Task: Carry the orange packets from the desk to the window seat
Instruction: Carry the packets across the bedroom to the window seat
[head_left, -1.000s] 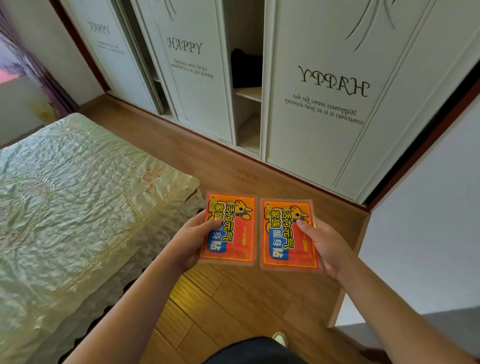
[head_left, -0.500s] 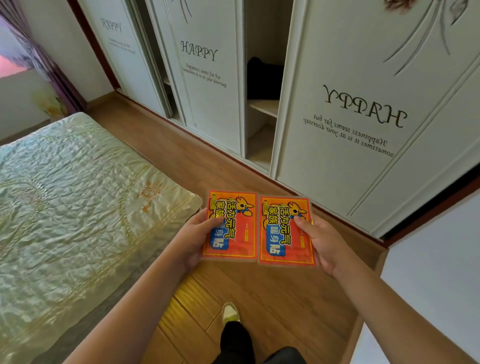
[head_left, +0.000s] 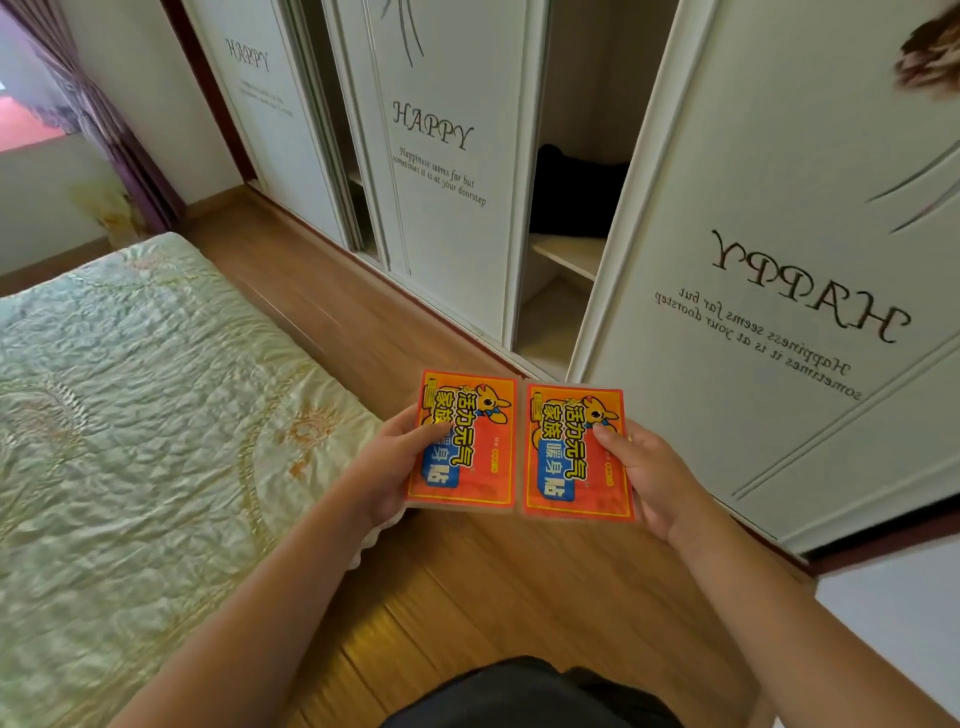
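Two flat orange packets with yellow and blue print are held side by side above the wooden floor. My left hand (head_left: 390, 465) grips the left orange packet (head_left: 470, 441) by its left edge, thumb on top. My right hand (head_left: 655, 480) grips the right orange packet (head_left: 574, 457) by its right edge, thumb on its face. The packets' inner edges nearly touch. Neither the desk nor the window seat is clearly in view; a bright window opening (head_left: 26, 119) shows at the far left.
A bed with a pale green quilt (head_left: 130, 415) fills the left side. A white wardrobe with sliding doors (head_left: 753, 260) runs along the right, one gap open on shelves. A strip of wooden floor (head_left: 322, 301) leads between them toward a purple curtain (head_left: 119, 135).
The view has advanced along the floor between bed and wardrobe, and the wardrobe doors look closer. Both hands keep the same hold on the packets.
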